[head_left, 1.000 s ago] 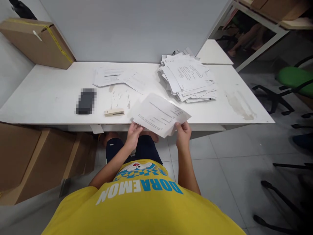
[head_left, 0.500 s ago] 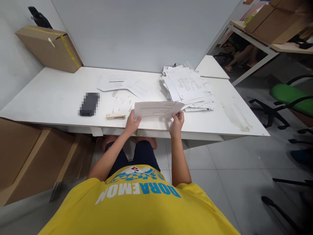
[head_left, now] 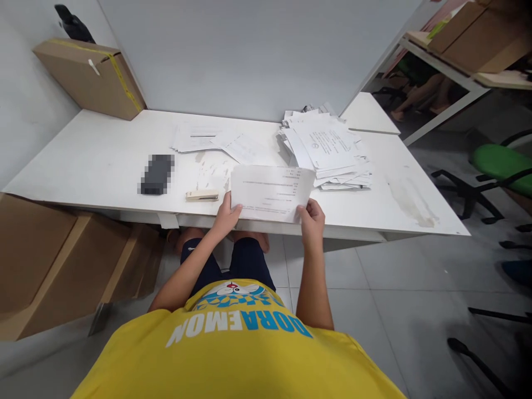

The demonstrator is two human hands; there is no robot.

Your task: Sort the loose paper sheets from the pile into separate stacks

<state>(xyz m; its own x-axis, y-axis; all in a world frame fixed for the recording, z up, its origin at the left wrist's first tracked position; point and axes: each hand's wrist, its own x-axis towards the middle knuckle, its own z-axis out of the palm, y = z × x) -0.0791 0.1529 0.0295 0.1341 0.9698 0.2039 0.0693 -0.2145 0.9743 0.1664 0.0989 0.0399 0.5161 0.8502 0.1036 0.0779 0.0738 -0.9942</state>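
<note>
Printed paper sheets [head_left: 270, 191] are held up just above the table's front edge, facing me. My left hand [head_left: 227, 215] pinches their left side, thumb on the near face. On the lower right corner, my right hand [head_left: 311, 219] has a similar grip with its fingers curled behind. How many sheets are held I cannot tell. A cream stapler [head_left: 202, 195] lies on the table just left of my left hand. Beyond the right hand rises a messy pile of printed papers [head_left: 328, 147]. A few loose sheets [head_left: 199, 137] lie farther back, left of the pile.
The white table [head_left: 103, 160] carries a blurred-out dark object [head_left: 157, 174] on its left part. A cardboard box [head_left: 91, 77] leans at the back left corner. More cardboard [head_left: 62, 260] stands low at my left. A green chair [head_left: 505, 160] is off to the right.
The sheets went from a slanted pose to a low tilted one, then up to face me squarely. Both hands kept their grip. The camera view shifted slightly.
</note>
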